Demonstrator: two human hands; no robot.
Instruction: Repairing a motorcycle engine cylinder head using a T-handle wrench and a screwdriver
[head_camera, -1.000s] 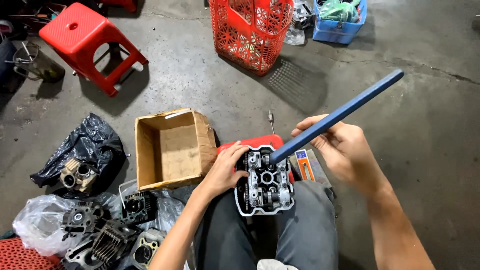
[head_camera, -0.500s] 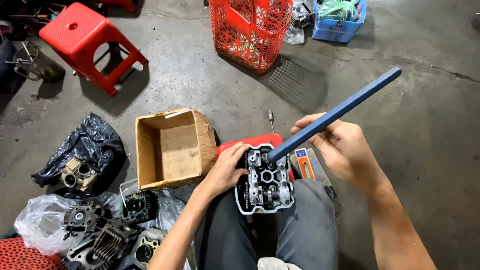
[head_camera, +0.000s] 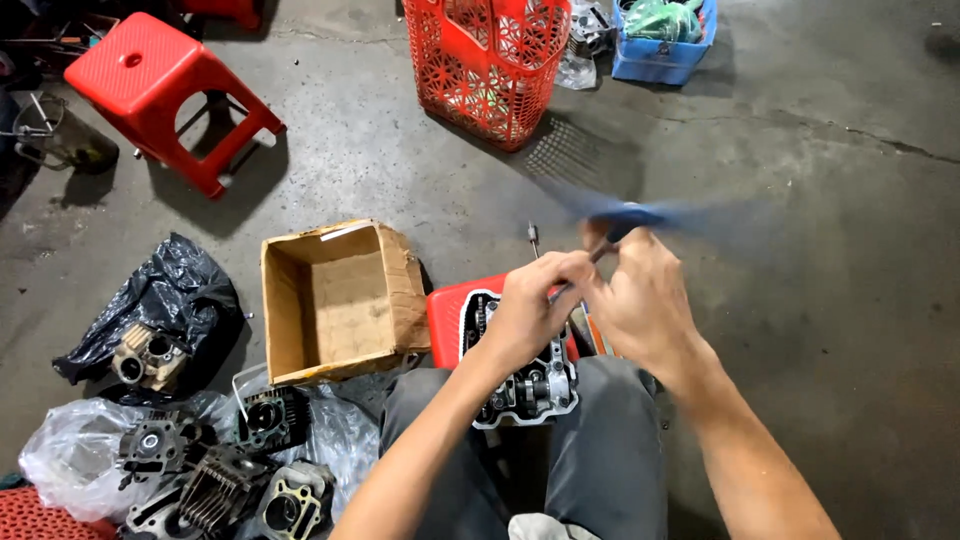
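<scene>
The grey, stained concrete floor (head_camera: 800, 330) takes up most of the view, and the person sits low on it with knees in grey trousers (head_camera: 600, 450) at the near edge. Far left stands a red plastic stool (head_camera: 150, 85); far centre, a red plastic lattice basket (head_camera: 490, 60). Left of the knees lies an open, empty brown cardboard box (head_camera: 335, 300), and at the near left a heap of dark metal engine cylinders on clear plastic bags (head_camera: 200, 470).

The silver-grey metal cylinder head (head_camera: 530, 385) rests on the knees, against a low red plastic stand (head_camera: 450, 320) just beyond it. It lies near and slightly below both hands, not clamped by either.

The left hand (head_camera: 530, 305) is curled, fingertips pinched on something small at the head's far edge; what it pinches is hidden. The right hand (head_camera: 640, 310) is closed around the lower end of a long blue bar-shaped tool (head_camera: 640, 215), which is motion-blurred and sweeps to the far right.

Risks, as I judge them: the head only balances on the knees, so a hard swing could tip it off onto the floor. The left fingers sit just beside the tool's working end and could be caught if it slips.
</scene>
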